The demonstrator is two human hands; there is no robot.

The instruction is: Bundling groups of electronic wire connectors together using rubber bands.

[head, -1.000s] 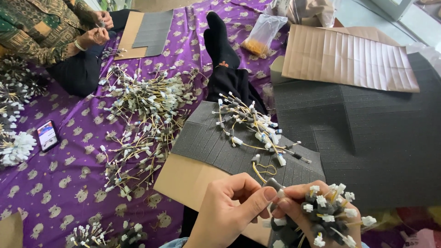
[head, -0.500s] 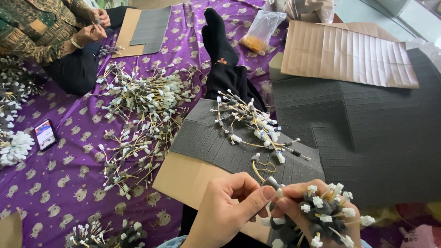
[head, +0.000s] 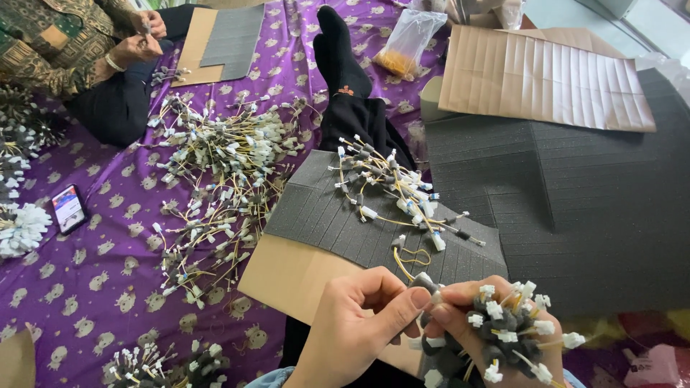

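My left hand (head: 356,327) pinches the end of one small yellow-wired connector (head: 424,282) between thumb and forefinger, right against my right hand. My right hand (head: 478,338) grips a bundle of connectors (head: 507,334) with white plugs and dark foam sleeves sticking up. Just beyond my hands a dark grey foam sheet (head: 316,212) lies on a piece of cardboard (head: 287,276) over my lap, and a small heap of loose connectors (head: 392,190) rests on it. My leg in a black sock (head: 338,54) stretches away.
A large scatter of connectors (head: 215,172) covers the purple patterned cloth (head: 86,287) on the left. Another person (head: 65,47) sits at the far left, hands busy. A phone (head: 70,209), big grey foam block (head: 575,215), folded cardboard (head: 546,75) and plastic bag (head: 410,39) lie around.
My hands stay together at the bottom; the left thumb and forefinger have closed tighter on the connector. The other person's hands have shifted slightly at the top left.
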